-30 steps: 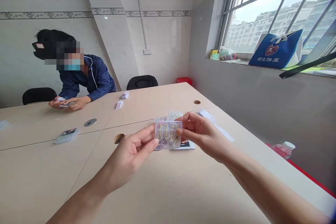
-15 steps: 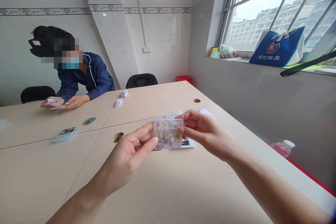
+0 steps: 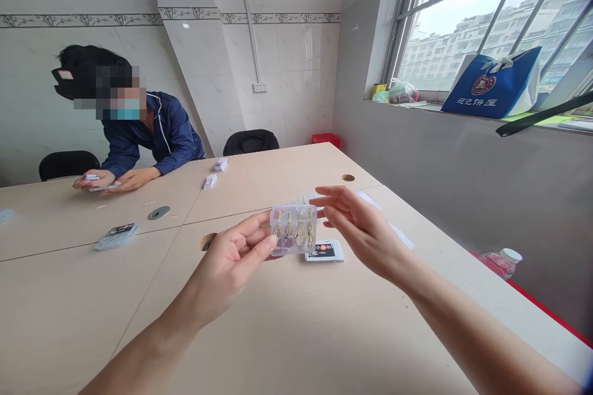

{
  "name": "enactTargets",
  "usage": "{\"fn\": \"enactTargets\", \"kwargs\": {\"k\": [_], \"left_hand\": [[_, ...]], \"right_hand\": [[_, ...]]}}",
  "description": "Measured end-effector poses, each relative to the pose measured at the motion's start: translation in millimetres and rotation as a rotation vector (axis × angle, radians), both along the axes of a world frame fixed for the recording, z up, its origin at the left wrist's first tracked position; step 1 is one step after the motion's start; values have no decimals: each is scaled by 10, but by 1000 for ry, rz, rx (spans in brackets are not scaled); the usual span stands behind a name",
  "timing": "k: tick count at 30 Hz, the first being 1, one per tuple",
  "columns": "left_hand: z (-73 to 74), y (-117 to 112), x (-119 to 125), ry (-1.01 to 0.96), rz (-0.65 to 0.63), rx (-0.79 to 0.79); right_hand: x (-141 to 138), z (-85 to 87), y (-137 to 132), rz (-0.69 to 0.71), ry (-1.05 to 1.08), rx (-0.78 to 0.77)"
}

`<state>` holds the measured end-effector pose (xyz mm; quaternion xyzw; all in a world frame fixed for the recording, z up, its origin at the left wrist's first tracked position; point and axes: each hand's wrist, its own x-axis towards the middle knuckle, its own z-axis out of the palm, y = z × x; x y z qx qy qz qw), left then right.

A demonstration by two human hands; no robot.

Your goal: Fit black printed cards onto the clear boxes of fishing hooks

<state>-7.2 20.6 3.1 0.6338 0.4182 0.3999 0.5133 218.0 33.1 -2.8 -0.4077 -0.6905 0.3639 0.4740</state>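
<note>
My left hand [image 3: 231, 262] pinches the left edge of a small clear plastic box [image 3: 294, 229] that holds several gold hooks in compartments, lifted above the beige table [image 3: 287, 333]. My right hand [image 3: 359, 228] hovers just right of the box with fingers stretched out and apart, no longer gripping it. Under the box a small printed card [image 3: 324, 250] lies flat on the table.
A person in a blue jacket [image 3: 155, 136] sits at the far left, hands on small items. A card packet [image 3: 115, 236], two small boxes [image 3: 215, 173], a metal disc [image 3: 159, 213] and cable holes [image 3: 347, 178] dot the table. A blue bag [image 3: 491, 86] stands on the windowsill; a bottle [image 3: 500, 259] is at right.
My right hand let go of the box's right edge and opened its fingers. The left hand keeps the box, now slightly higher and further left.
</note>
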Motion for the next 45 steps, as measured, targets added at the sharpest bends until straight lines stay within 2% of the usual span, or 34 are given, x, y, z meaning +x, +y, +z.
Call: {"fn": "enactTargets", "kwargs": {"k": [3,5,10,14,21,27,37,45], "left_hand": [[-5,16,3,0,4,12],[-9,16,4,-2,0,15],[-7,-8,21,4,27,11],[0,-40,45,35,58,4],[-21,-80,78,57,49,-3],[-52,-52,79,58,21,41],[-34,-79,104,55,51,-36],[-46,-43,70,27,-6,-17]], "right_hand": [[-27,-27,1,-216,-133,202],[-46,-25,-1,-250,-156,213],[-83,-15,-7,-184,-67,59],[-117,-57,-6,-116,-64,13],[-134,-91,9,-127,-20,41],[-113,-73,3,-130,10,-3],[-118,-78,18,-121,-19,-21],[-113,-64,-12,-144,-30,14]]}}
